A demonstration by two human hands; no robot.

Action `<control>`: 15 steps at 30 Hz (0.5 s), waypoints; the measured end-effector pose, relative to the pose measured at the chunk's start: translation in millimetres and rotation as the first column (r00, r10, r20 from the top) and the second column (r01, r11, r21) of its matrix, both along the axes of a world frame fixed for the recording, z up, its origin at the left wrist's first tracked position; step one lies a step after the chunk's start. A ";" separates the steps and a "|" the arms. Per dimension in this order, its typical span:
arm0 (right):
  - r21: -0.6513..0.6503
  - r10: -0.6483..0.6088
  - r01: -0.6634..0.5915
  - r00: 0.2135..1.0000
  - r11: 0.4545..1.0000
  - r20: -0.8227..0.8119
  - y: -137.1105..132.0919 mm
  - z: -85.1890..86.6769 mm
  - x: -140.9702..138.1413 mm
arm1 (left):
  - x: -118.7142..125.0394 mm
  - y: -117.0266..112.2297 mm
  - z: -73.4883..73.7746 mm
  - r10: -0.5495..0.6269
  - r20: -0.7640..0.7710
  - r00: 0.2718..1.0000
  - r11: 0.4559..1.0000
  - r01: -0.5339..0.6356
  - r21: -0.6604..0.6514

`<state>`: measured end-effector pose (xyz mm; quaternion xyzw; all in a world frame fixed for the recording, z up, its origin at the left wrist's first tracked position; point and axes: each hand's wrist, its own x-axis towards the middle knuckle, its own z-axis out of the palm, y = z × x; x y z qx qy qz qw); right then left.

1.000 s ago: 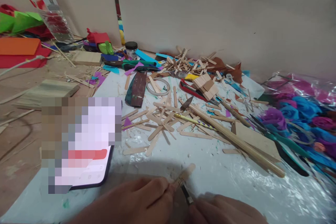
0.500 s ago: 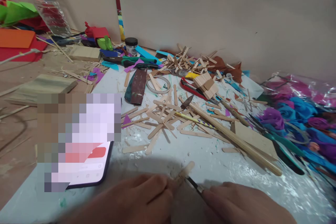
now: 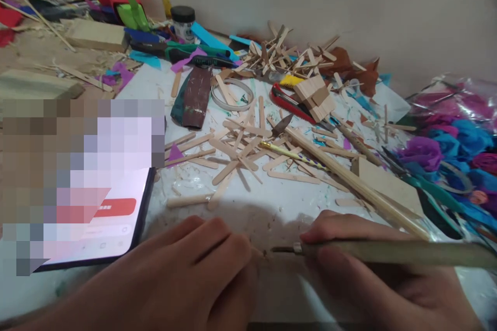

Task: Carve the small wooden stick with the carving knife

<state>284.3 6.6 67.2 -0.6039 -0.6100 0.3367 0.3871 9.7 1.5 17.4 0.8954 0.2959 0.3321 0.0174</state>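
Note:
My left hand [image 3: 209, 264] is closed on a craft stick, with the stick's small end [image 3: 264, 254] poking out past the fingertips. The rest of that stick is hidden by my fingers. In my right hand [image 3: 349, 269] lies a carving tool [image 3: 388, 252] with a thick wooden handle, gripped near its ferrule. Its thin metal tip points left, just short of the craft stick, with a narrow gap between them. Both hands are low over the white work surface [image 3: 272, 207].
A phone [image 3: 143, 201], partly blurred out, lies at left. Beyond my hands are scattered craft sticks [image 3: 233, 160], a long wooden-handled tool [image 3: 349, 186], a patterned pencil [image 3: 295, 155], a red cutter [image 3: 289, 103], and a tape ring [image 3: 233, 95]. Green-handled scissors [image 3: 435, 201] and paper flowers [image 3: 423, 152] sit at right.
My right hand has turned, bringing the tool's handle level and into view, its tip pulled off the stick. Less of the stick now shows. The view has tipped downward.

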 end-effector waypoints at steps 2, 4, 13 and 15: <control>-0.152 -0.071 0.070 0.997 0.986 0.002 -2.8 2.7 -7.2 | 1.5 -0.3 -1.4 0.038 -0.004 0.999 0.999 -0.038 -0.034; -0.263 -0.035 0.048 0.998 0.964 0.054 -4.2 5.8 -12.0 | 2.7 -1.2 -1.5 0.060 0.018 0.998 0.993 -0.058 -0.098; -0.153 0.157 -0.148 0.986 0.977 0.051 6.6 5.8 -16.1 | -3.4 -2.5 7.7 -0.015 -0.037 0.999 0.974 0.006 -0.226; -0.074 0.269 -0.261 0.952 0.963 0.147 12.3 5.2 -14.0 | -3.8 -2.5 8.0 -0.044 -0.052 0.998 0.959 0.027 -0.283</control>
